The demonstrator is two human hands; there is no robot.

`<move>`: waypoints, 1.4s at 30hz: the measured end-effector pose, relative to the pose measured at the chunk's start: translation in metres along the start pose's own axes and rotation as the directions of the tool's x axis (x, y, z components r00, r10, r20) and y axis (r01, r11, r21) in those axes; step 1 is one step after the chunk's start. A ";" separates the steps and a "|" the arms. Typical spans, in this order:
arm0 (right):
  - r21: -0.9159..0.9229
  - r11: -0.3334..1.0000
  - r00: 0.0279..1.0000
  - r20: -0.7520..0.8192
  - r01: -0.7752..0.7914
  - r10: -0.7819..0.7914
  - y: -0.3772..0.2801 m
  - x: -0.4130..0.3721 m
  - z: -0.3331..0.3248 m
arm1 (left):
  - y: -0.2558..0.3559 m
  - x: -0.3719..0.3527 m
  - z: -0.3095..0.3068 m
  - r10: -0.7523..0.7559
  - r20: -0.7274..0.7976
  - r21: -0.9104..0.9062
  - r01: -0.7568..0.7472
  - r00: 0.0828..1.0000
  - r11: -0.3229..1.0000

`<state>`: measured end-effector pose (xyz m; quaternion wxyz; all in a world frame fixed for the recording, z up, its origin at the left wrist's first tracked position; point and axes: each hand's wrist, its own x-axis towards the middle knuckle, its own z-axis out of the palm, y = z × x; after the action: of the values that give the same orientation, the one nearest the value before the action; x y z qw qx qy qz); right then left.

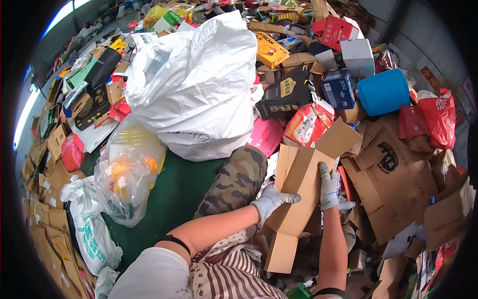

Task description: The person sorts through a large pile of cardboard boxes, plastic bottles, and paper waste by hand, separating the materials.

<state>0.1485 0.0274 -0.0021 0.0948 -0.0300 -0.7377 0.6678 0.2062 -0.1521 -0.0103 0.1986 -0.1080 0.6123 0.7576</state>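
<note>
A long, narrow cardboard box [301, 192] with its end flaps folded out is held tilted in front of my knees. My left hand [274, 202], in a pale grey work glove, grips its left side with the thumb laid over the front panel. On the opposite side my right hand [328, 188], gloved the same way, clasps the edge with its thumb pointing up. The fingers behind the cardboard are partly hidden. Just beyond my knee in camouflage trousers [234, 182] stands a big white woven sack [194, 94].
Mixed waste lies heaped all round. A clear plastic bag [127, 174] and a white bag with green print [89, 229] sit to my left on a green surface [174, 189]. To the right are a flattened printed carton [393, 174], a blue bin [383, 92] and a red bag [438, 117].
</note>
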 end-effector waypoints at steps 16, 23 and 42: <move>0.425 0.905 0.991 0.104 0.031 -0.083 0.047 -0.014 -0.018 | -0.061 0.049 0.007 0.528 -0.228 0.207 -0.489 0.818 0.847; 0.535 0.798 0.944 0.305 -0.277 0.124 0.055 -0.017 -0.029 | -0.037 0.021 -0.009 0.480 -0.221 -0.038 -0.500 0.849 0.865; 0.620 0.713 0.945 0.204 -0.327 0.256 0.048 0.000 -0.039 | 0.032 -0.054 -0.003 0.594 0.423 0.182 -0.706 0.685 0.685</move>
<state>0.1513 0.0712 -0.0462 -0.0457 -0.0772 -0.4519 0.8876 0.2407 -0.1699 0.0395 0.0270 0.2830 0.6852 0.6706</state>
